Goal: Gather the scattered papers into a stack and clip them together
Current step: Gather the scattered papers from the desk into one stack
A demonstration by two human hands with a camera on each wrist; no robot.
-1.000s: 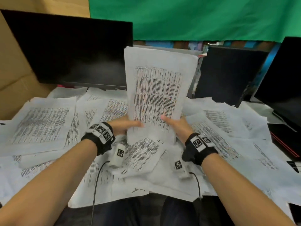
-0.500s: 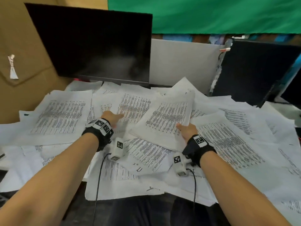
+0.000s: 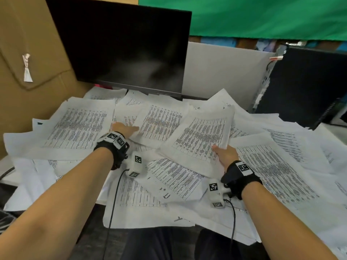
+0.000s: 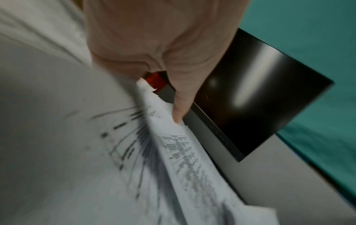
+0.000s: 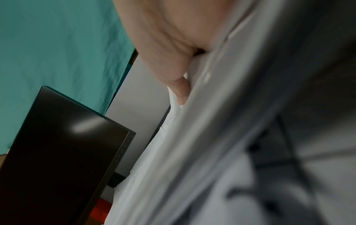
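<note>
Printed sheets lie scattered and overlapping all over the desk. My right hand grips a gathered paper stack at its near right corner, thumb on top, fingers hidden beneath; the stack rests tilted on the loose sheets. In the right wrist view my thumb presses on the stack. My left hand reaches to the near left edge of a printed sheet beside the stack. In the left wrist view its thumb lies on top of that sheet, with the fingers out of sight under the paper.
A black monitor stands behind the papers, cardboard at the left, a grey partition and a dark case at the right. More loose sheets spread to the right. Wrist-camera cables hang over the desk's front edge.
The stack, held upright by both hands a second ago, has been lowered flat. My left hand let go of it and moved left to another sheet; the right hand still holds the stack.
</note>
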